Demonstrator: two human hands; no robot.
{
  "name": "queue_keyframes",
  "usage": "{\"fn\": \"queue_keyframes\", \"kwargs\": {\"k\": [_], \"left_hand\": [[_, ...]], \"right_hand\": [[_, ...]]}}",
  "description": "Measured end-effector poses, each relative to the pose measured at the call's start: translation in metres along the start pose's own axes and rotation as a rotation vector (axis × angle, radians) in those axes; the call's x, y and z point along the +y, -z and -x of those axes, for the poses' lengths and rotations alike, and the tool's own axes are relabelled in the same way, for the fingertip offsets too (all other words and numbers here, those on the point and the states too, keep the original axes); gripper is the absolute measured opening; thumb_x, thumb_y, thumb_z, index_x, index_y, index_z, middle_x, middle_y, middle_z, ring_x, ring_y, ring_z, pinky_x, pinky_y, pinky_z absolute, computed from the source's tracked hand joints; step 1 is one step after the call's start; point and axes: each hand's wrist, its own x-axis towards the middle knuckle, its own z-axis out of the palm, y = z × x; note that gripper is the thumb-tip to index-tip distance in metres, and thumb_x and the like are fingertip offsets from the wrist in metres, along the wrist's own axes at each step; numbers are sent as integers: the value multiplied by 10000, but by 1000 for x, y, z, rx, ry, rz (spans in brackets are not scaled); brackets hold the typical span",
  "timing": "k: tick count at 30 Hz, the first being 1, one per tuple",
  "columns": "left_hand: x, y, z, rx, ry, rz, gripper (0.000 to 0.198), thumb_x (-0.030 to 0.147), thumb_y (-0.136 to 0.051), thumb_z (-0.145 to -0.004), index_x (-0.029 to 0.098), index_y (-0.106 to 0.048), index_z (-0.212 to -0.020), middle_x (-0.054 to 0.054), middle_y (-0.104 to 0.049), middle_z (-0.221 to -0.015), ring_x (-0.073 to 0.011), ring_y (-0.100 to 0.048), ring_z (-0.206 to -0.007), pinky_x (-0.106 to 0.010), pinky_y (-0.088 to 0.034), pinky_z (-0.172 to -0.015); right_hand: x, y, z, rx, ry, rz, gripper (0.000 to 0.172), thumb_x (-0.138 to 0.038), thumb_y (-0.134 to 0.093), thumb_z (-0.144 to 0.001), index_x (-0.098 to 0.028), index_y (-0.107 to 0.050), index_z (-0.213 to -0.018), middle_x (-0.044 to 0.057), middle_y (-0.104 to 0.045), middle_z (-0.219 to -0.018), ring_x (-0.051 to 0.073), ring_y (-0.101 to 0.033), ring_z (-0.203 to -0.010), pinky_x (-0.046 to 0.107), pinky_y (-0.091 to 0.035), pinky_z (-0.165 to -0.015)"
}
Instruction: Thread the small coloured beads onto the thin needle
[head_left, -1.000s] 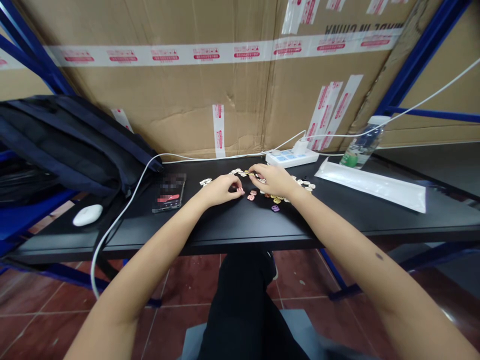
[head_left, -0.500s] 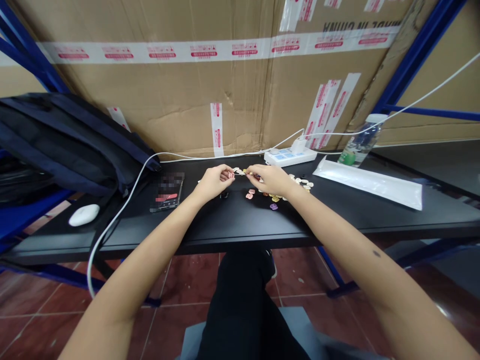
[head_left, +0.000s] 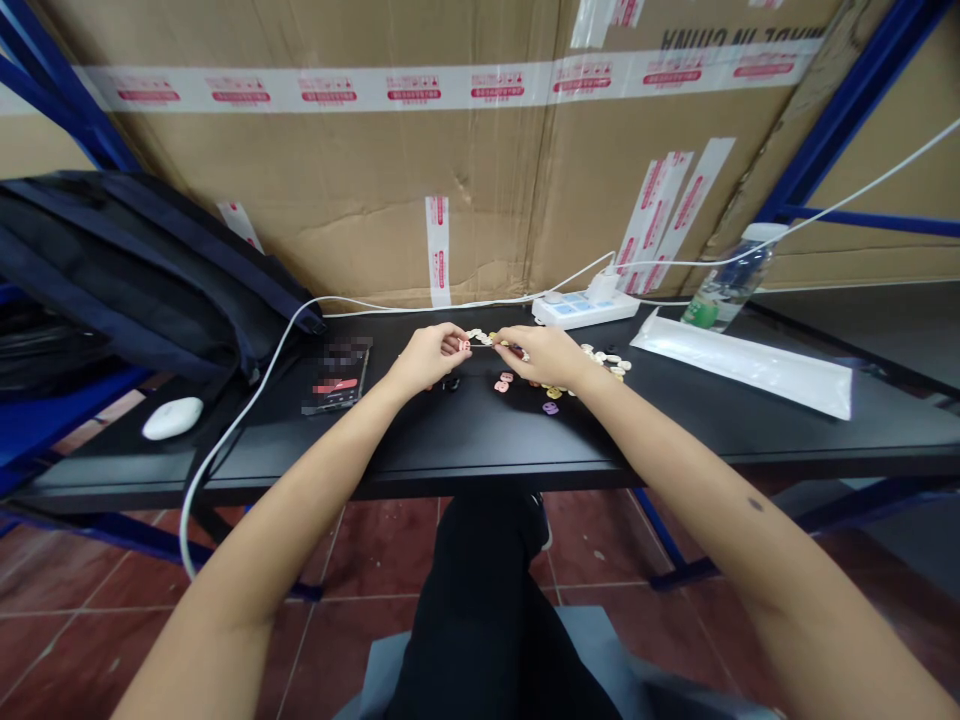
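Head view: left hand (head_left: 431,356) pinches a rounded pink piece (head_left: 465,346), right hand (head_left: 544,354) a thin pale string (head_left: 481,347).

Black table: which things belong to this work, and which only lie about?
In the work, apparently:
- pink piece in left hand
- coloured pieces by right hand

Lying about:
- backpack
- bottle
- power strip
- white packet
- white rounded object
- blurred dark object
- white cable

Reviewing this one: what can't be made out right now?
Head view:
Pink piece: partly covered by the left hand, markings too small.
Anything the right hand may pinch: hidden by that hand.
Phone-like object: partly pixelated.
Backpack: cut off by left edge.
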Motion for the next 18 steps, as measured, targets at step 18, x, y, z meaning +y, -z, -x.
{"fn": "queue_keyframes", "kwargs": {"k": [18], "left_hand": [[-5,-2,0,-20,-60,-42,118,181,-731,-826,143,-696,-932,-65,-767,-876,-168,-727,-783,-328,-607,-819]], "right_hand": [[0,-3,0,-24,19,50,325,-273,-425,-1022,-208,-735,-1094,95,-759,-1091,241,-685,-913,326,-393,-719]]}}
